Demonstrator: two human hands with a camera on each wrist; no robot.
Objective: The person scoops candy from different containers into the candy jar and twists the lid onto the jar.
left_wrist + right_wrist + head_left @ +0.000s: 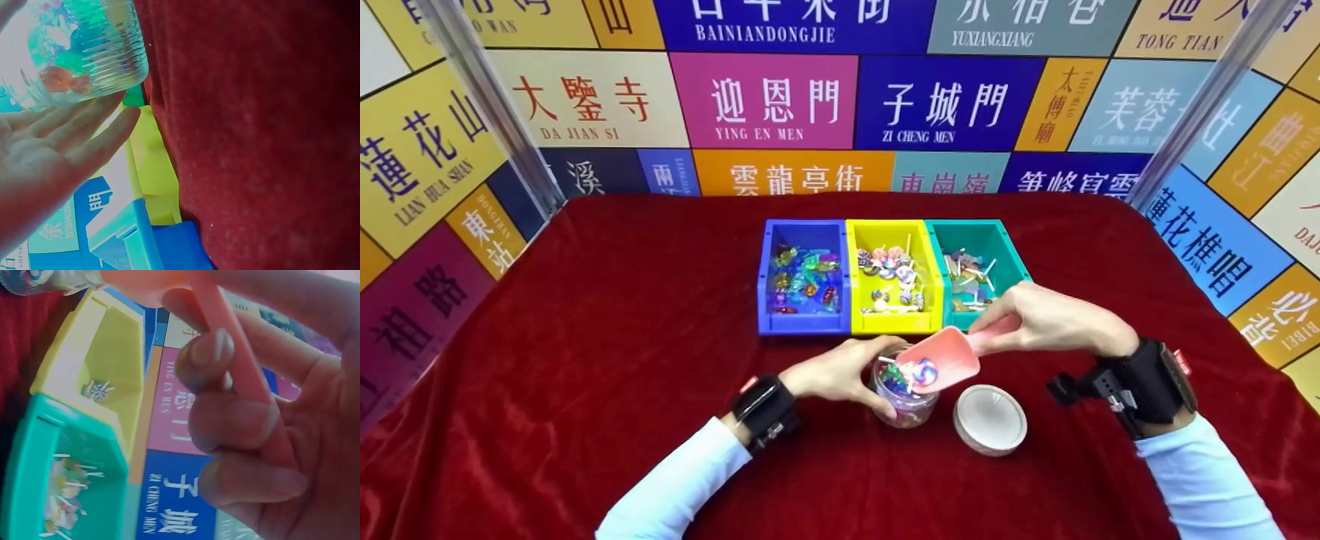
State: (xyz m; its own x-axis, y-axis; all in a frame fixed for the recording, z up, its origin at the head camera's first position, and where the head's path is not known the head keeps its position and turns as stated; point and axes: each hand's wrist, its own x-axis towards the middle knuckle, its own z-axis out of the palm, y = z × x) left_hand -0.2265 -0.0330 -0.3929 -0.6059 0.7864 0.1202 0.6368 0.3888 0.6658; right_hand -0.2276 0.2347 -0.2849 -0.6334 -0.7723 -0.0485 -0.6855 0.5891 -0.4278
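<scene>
My left hand point(840, 375) holds a clear glass jar point(913, 415) between thumb and fingers. Colourful candies fill the jar; its ribbed wall point(121, 56) shows in the left wrist view, against the fingers. A pink scoop point(960, 364) is gripped by its handle point(247, 377) in my right hand point(1046, 322), the fingers curled round it. The scoop's bowl is tilted over the jar's mouth, and a swirl lollipop point(924, 372) lies at its lip. Right of the jar, a white round lid point(990, 420) rests on the cloth, inner side up.
Behind the jar stand three joined bins: a blue bin point(802, 324) with wrapped candies, a yellow bin point(896, 324) with lollipops and a green bin point(1014, 251) with small stick candies. Dark red cloth point(622, 315) covers the table. Signs line the back wall.
</scene>
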